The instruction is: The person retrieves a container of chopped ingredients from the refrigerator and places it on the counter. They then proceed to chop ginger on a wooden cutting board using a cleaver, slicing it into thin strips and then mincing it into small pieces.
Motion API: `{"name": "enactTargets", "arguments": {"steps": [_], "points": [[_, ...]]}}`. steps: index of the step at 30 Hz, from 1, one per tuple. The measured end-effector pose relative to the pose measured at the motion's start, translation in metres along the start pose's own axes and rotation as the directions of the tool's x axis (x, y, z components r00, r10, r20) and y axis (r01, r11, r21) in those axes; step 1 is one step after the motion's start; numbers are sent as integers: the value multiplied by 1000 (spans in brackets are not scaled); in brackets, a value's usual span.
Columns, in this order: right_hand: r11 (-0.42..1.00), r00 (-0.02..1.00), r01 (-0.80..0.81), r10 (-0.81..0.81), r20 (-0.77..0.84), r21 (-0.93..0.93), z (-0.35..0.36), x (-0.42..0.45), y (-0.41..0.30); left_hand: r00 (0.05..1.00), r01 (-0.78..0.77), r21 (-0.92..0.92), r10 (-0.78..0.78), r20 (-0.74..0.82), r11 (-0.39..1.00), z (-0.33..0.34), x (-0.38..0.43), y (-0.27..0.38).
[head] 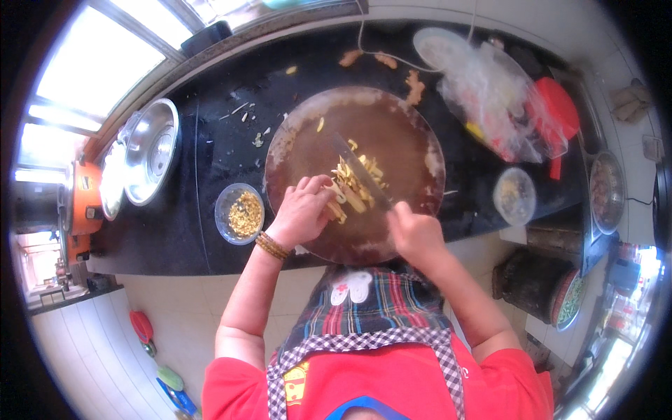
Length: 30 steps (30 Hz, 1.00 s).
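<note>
My right hand grips the handle of a broad-bladed kitchen knife. Its blade crosses a small heap of pale yellow cut strips, which look like ginger, on a round brown chopping board. To the left of the blade, my left hand rests on the board with its fingers bent against larger yellowish pieces. Some of those pieces are hidden under the fingers. A clear plastic bowl of finely chopped yellow bits stands just left of my left wrist.
Whole ginger roots lie behind the board on the black countertop. Filled clear plastic bags and a red container sit at the back right, a small clear bowl nearer. Steel basins stand at left beside an orange appliance.
</note>
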State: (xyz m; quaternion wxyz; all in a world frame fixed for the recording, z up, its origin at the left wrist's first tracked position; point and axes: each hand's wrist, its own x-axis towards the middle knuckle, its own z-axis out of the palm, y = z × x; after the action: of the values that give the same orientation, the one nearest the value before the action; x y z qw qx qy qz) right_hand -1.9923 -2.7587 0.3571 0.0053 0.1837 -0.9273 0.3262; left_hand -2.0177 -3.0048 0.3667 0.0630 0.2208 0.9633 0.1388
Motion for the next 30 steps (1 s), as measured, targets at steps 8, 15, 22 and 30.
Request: {"name": "enactTargets", "arguments": {"steps": [8, 15, 22, 30], "points": [[997, 998, -49, 51, -42, 64, -5, -11, 3, 934, 297, -30, -297, -201, 954, 38, 14, 41], [991, 997, -71, 74, -25, 113, -2, -17, 8, 893, 311, -82, -321, -315, 947, 57, 14, 33], [986, 1000, -10, 9, 9, 167, 6, -16, 9, 850, 302, -155, -340, -402, 940, 66, 3, 19], [978, 997, -2, -14, 77, 210, 19, -7, 4, 826, 250, -257, -344, -447, 934, 58, -9, 12]]}}
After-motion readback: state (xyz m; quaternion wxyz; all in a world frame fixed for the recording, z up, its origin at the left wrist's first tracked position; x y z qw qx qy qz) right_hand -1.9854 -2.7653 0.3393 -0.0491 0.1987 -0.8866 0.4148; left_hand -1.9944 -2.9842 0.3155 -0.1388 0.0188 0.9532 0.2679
